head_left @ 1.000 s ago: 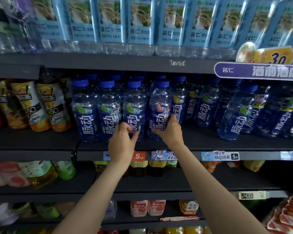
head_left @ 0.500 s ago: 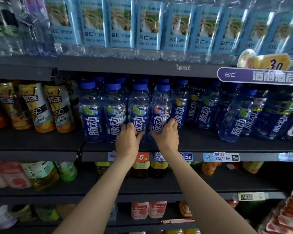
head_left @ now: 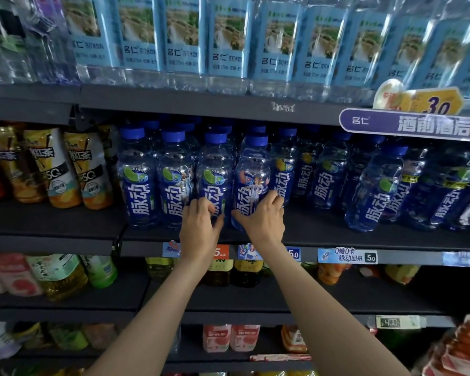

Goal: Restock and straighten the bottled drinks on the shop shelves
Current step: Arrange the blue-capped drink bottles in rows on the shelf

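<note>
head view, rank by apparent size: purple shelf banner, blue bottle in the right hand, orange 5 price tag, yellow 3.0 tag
1. purple shelf banner, cut off by the frame edge
2. blue bottle gripped by the right hand
3. yellow 3.0 tag
4. orange 5 price tag, partly hidden behind the left wrist

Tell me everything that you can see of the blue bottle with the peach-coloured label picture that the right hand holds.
The clear blue plastic bottle with the blue screw cap stands at the front of the middle dark shelf, leaning slightly left. Its blue label carries white characters, a peach-coloured fruit picture and a figure in white. The right hand grips its lower half, fingers curled round the right side. It touches the neighbouring lime-label bottle on its left, which the left hand holds.
</note>
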